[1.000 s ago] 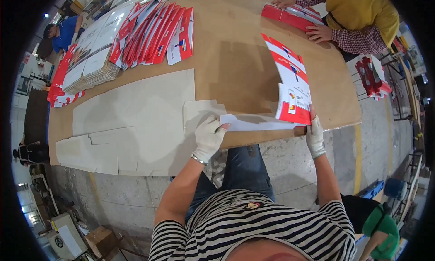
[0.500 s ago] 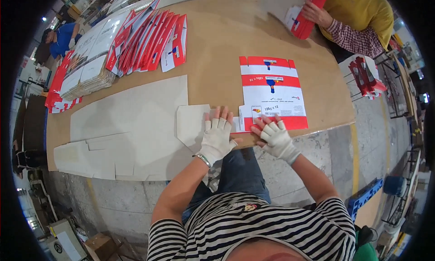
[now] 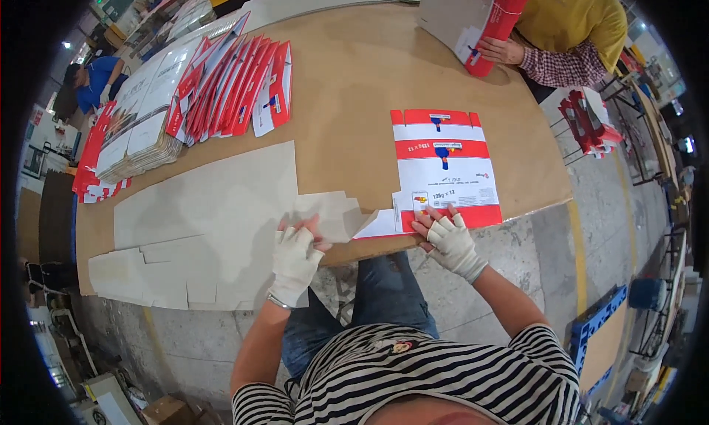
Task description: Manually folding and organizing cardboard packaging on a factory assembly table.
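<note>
A flattened printed carton, red and white, lies near the front edge of the table. Its plain grey end flap sticks out to the left and is partly raised, bent by a crease. My left hand, in a fingerless white glove, has its fingers curled at the flap's near left edge, gripping it as far as I can see. On the carton's lower right part rests my right hand, gloved alike, fingers spread and pressing flat.
Plain grey cardboard sheets cover the table's left front. Behind them stand folded red-and-white cartons and a bundled stack. Across the table a co-worker handles another carton. Another person is at far left.
My left hand has moved left from the flap's crease to its outer edge, and the flap has lifted. My right hand stays on the carton. The co-worker's carton has turned and come lower.
</note>
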{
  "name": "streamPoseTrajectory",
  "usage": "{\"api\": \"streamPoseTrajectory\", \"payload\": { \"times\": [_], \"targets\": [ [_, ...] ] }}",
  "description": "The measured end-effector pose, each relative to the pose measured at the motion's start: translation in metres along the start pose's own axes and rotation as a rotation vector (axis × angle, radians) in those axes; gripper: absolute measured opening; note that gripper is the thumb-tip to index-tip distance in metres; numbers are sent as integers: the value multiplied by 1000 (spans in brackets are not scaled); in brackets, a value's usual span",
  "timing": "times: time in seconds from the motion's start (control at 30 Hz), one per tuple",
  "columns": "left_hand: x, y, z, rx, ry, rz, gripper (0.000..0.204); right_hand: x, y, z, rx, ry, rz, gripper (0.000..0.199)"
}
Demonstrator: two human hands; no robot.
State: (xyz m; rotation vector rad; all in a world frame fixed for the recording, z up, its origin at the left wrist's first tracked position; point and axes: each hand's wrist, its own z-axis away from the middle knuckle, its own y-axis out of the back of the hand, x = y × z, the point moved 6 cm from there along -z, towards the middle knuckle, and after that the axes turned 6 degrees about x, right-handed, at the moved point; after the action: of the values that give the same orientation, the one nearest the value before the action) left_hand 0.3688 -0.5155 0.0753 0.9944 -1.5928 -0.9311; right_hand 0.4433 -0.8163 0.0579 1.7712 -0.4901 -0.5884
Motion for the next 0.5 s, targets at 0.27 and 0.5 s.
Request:
{"api": "streamPoseTrajectory", "payload": {
  "times": [0.27,0.5],
  "targets": [
    [4,-50,-8,810,581,1296,75,3,-7,-3,29,-49,-13,56],
    [18,-71,-42,352,631,655,44,9,4,-6,34,-49,-34,54]
  ]
}}
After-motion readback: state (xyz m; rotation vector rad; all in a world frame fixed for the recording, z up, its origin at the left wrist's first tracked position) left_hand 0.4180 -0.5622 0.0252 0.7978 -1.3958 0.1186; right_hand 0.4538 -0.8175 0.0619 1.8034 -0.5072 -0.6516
